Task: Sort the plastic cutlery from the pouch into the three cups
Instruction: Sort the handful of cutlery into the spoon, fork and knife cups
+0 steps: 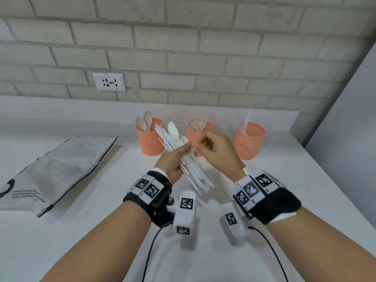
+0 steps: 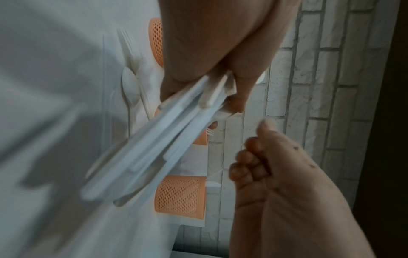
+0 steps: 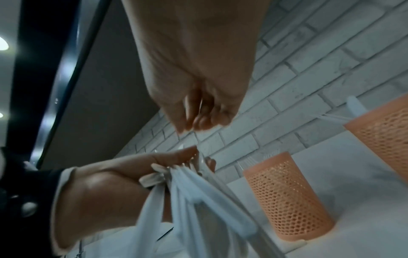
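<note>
Pouch [image 1: 59, 169] lying flat at the desk's [image 1: 203, 251] left. Left hand [image 1: 173, 159] gripping the fanned bundle of white plastic cutlery [image 1: 183, 157] before the three orange mesh cups [image 1: 149, 137]. Right hand [image 1: 215, 151] reaching in, fingers curling, seemingly holding nothing yet. Best: pinch one outer handle, slide it clear. Pieces thin, slippery-looking.

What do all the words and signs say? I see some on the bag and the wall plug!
Pouch: three lines of black print, too blurred to read; the last word may end in "shion".
Wall socket: tiny grey print along its top edge, too small to read.
Wrist bands: black-and-white square code patterns, no words.
Orange cups: no text.
</note>
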Action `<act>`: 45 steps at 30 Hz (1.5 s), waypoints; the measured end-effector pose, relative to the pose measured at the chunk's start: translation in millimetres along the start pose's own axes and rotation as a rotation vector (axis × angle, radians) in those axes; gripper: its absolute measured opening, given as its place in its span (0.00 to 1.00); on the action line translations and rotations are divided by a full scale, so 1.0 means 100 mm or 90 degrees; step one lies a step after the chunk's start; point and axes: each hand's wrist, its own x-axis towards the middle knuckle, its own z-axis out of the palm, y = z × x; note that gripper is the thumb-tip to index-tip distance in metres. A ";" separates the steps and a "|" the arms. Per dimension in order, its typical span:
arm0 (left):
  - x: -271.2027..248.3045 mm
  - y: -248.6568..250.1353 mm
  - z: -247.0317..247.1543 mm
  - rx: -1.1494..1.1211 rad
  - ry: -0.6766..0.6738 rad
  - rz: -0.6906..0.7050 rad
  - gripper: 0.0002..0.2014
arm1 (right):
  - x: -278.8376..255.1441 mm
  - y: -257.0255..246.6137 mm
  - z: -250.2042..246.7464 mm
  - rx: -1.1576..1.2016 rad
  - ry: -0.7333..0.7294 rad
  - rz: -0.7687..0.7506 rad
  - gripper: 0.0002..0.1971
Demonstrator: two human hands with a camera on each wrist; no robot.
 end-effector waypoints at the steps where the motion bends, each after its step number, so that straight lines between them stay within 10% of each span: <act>1: 0.01 0.01 0.00 -0.012 0.007 0.006 0.08 | -0.03 0.00 0.01 -0.020 -0.068 0.014 0.03; 10: -0.04 0.01 0.08 0.003 -0.081 -0.023 0.13 | -0.03 -0.05 0.05 -0.235 -0.203 0.008 0.03; 25: -0.10 0.03 0.08 0.028 -0.073 -0.005 0.10 | -0.01 0.11 -0.02 0.169 -0.196 0.260 0.13; 32: -0.11 0.09 0.04 0.039 -0.052 -0.021 0.09 | -0.01 0.11 -0.16 0.162 -0.175 0.258 0.03; 45: -0.12 0.08 0.02 0.086 -0.067 0.018 0.15 | -0.02 0.18 -0.18 0.108 -0.270 0.278 0.13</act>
